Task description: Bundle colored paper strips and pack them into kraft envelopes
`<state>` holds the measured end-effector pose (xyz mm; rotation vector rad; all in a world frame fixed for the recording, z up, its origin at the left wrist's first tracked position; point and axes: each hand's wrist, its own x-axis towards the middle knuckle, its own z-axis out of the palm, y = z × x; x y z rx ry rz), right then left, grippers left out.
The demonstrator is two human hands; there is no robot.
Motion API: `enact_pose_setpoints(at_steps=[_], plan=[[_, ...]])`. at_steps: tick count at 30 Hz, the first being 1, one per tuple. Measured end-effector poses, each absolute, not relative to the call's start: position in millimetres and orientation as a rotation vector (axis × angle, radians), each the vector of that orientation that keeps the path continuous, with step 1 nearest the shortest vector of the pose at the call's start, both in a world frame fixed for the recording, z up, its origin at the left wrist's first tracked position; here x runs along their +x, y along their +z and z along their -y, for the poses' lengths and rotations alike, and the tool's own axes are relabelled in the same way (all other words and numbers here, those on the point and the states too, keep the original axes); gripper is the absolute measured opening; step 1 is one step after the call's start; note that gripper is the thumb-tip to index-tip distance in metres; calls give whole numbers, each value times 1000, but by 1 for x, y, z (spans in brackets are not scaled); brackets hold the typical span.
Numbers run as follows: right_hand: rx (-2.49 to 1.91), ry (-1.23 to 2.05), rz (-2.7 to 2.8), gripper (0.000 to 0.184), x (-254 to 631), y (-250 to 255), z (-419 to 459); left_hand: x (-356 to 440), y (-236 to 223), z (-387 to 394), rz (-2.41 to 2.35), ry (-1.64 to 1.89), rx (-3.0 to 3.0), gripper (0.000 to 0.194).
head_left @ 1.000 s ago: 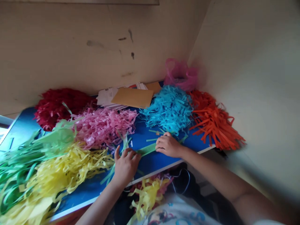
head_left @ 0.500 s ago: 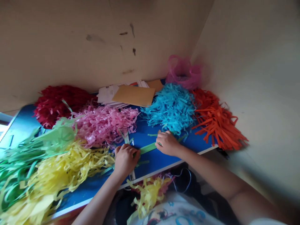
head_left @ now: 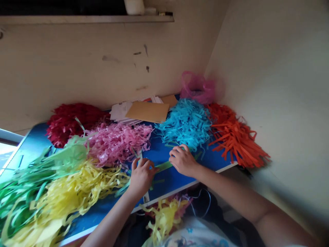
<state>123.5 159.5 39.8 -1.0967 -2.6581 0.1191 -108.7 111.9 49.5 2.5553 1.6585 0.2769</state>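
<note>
A flat green paper strip [head_left: 164, 166] lies on the blue table between my two hands. My left hand [head_left: 142, 173] rests on its left end with the fingers bent over it. At the strip's other end, my right hand [head_left: 183, 160] has its fingers curled down onto the paper, just in front of a heap of blue shredded paper [head_left: 186, 121]. Smaller green scraps lie around both hands. Beside my left hand are pink shredded paper [head_left: 118, 142] and yellow shredded paper [head_left: 82, 188].
Dark red shredded paper [head_left: 73, 123] and green strips [head_left: 25, 185] lie on the left. Orange strips [head_left: 233, 137] hang over the right edge. Behind are a brown envelope [head_left: 147, 111], papers and a pink plastic bag [head_left: 197, 91]. A shelf [head_left: 89, 19] runs along the wall.
The view has tipped upward, bringing the shelf into sight. My hands have drawn slightly closer together along the green strip, so less of it shows between them.
</note>
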Motion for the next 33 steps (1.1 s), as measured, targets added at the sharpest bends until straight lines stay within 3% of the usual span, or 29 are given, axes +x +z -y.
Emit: enact_pose_setpoints(at_steps=[8,15,20,33], plan=[[-800,9,2782,22,125,30,-166,-87,51,-108,-1586,399,2793,15],[-916,28,2707,11,117,34,-161,-88,38,-107,-1682,437,2746,18],[-976,146,2661,23,127,19,-160,-106,35,-104,-1683,455,2658,18],[-1287,344,2611,14,123,26,-184,-112,35,-119,-1793,325,2483,18]])
